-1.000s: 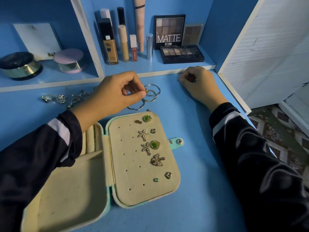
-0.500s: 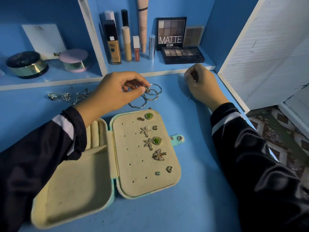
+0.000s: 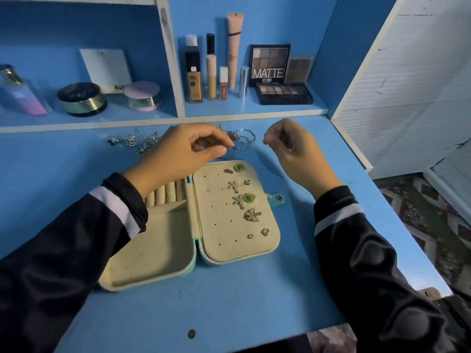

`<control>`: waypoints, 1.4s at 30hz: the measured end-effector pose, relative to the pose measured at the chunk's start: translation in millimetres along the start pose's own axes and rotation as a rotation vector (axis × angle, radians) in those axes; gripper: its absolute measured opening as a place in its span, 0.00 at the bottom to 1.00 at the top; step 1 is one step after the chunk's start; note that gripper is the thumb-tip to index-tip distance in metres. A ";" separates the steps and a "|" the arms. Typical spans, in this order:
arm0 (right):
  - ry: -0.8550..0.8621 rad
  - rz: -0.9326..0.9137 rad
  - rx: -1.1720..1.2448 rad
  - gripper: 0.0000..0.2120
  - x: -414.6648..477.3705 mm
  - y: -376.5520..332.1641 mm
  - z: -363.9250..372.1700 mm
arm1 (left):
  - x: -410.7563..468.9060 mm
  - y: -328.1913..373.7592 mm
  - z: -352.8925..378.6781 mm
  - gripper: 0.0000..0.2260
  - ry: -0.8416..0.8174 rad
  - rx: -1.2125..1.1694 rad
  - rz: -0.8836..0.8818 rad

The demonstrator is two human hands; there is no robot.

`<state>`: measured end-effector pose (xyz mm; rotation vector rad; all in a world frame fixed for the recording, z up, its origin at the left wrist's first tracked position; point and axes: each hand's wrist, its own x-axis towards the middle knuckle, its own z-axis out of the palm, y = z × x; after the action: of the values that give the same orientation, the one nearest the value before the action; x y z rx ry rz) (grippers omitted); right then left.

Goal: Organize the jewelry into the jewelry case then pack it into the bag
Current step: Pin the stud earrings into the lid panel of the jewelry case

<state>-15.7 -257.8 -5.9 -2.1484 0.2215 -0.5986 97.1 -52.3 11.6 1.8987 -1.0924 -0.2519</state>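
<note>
Blue laminate covers the counter, and on it the jewelry case lies open flat, cream-lined with a teal edge. Its left half holds a row of ring rolls at the far end and a plain tray nearer the person. Its right half is a perforated panel with earrings pinned down its right side: 2 green stone studs, 2 starfish, a winged piece and a few tiny studs. A snap tab sticks out from the case's right edge.

The left hand hovers just beyond the case's far edge, fingers curled, thumb and forefinger pinched together on the near edge of the thin silver hoops that lie on the counter by the shelf. The right hand is raised just right of the hoops, apart from them, fingers curled in; I cannot tell whether it holds anything. Both arms wear dark sleeves with a white band.

More loose silver pieces lie on the counter left of the left hand. On the shelf behind stand a foundation bottle, slim tubes, a palette marked MATTE and a flat palette; the left bay holds a pink compact and a black-and-gold jar.
</note>
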 end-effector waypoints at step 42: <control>-0.009 0.055 0.294 0.03 -32.8 -26.4 17.0 | -42.7 2.2 1.0 0.05 0.043 0.198 -0.054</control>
<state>-37.3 -218.0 -4.6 -1.8554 0.1756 -0.5533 70.1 -20.4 2.4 2.1016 -1.0712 -0.1357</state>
